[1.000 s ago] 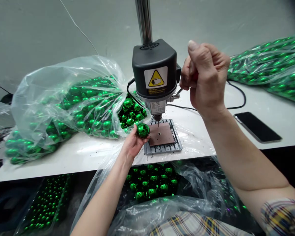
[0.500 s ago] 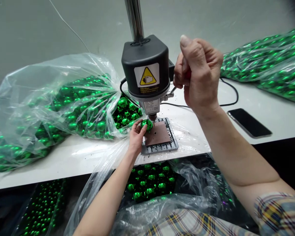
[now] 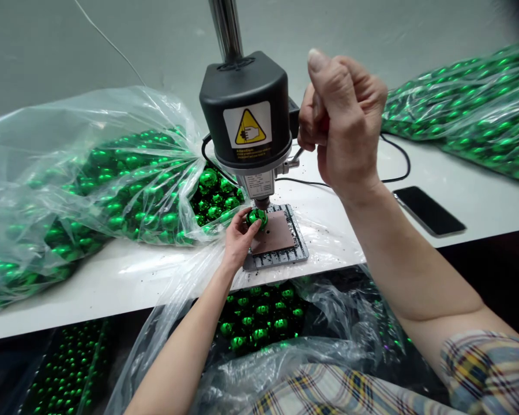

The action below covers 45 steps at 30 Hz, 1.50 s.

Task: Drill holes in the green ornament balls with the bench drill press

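Note:
A shiny green ball (image 3: 256,218) is pinched between the thumb and fingers of my left hand (image 3: 237,239). It sits right below the chuck (image 3: 262,203) of a black benchtop drill press (image 3: 244,109), over a brownish square board (image 3: 279,233) with a small hole. Whether the drill bit touches the ball cannot be made out. Raised at the machine's right side, my right hand (image 3: 346,115) is wrapped round the end of the drill press lever (image 3: 297,155); a bit of red shows between the fingers. The board rests on the slotted metal base (image 3: 301,251).
An open clear bag (image 3: 112,190) of green balls lies left, its mouth near the drill. Another filled bag (image 3: 471,115) lies back right. A phone (image 3: 430,210) and black cable (image 3: 400,178) are on the white table (image 3: 134,276). More green balls (image 3: 262,317) sit in plastic below the edge.
The ball in my left hand has shifted slightly right under the chuck, and the drill bit is now hidden. My right hand keeps its grip on the lever. The whole view has moved a little.

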Tool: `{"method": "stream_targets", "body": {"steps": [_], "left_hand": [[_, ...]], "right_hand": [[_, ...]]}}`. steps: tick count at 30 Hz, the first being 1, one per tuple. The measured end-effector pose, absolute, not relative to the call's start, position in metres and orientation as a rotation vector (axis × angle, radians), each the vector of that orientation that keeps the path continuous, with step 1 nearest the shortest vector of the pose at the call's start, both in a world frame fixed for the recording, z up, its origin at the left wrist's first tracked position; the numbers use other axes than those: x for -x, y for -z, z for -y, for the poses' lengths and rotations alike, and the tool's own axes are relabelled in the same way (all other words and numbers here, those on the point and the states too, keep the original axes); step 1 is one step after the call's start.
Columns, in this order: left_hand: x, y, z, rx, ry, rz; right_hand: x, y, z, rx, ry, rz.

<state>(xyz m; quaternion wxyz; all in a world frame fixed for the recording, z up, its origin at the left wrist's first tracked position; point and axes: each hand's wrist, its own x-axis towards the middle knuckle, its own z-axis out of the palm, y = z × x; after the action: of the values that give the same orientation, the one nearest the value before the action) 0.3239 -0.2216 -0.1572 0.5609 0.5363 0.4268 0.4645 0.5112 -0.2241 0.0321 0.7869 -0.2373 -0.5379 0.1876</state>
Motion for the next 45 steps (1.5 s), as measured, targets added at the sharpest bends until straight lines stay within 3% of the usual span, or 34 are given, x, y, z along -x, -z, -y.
{"method": "stream_targets", "body": {"steps": [22,45], "left_hand": [[-0.327,0.167,0.234,-1.682,-0.999,-1.065],[-0.335,0.178,0.236,-1.620,-1.119,-1.014]], "right_hand": [[-0.511,-0.031,0.225,0.580,-0.326,1.183],[-0.505,-0.007,0.255,0.568,-0.223,1.219]]}}
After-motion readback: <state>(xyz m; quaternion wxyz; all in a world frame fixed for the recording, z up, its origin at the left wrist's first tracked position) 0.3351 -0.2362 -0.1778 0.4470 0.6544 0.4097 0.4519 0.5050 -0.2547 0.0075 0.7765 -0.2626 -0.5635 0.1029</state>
